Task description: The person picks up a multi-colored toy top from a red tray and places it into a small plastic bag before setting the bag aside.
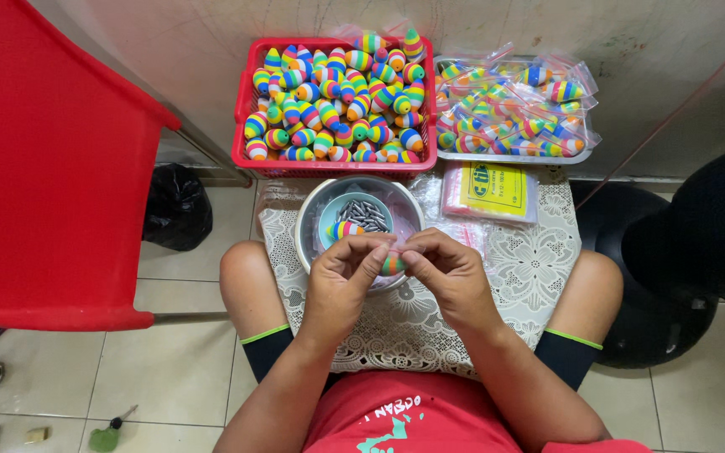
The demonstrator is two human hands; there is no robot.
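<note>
My left hand [344,277] and my right hand [446,273] meet over my lap, both pinching one rainbow-striped oval float [392,265] between their fingertips. Just beyond my fingers stands a round white bowl [312,214]. Inside it sits a small teal dish [329,216] holding several grey metal sinkers [365,216] and another striped float [345,229]. A white lace cloth [530,260] covers the board across my knees.
A red basket [245,126] heaped with striped floats stands at the back. Beside it a metal tray [513,157] holds bagged floats. A stack of clear bags with a yellow label [490,191] lies right. A red chair [44,168] stands left, a black stool [631,252] right.
</note>
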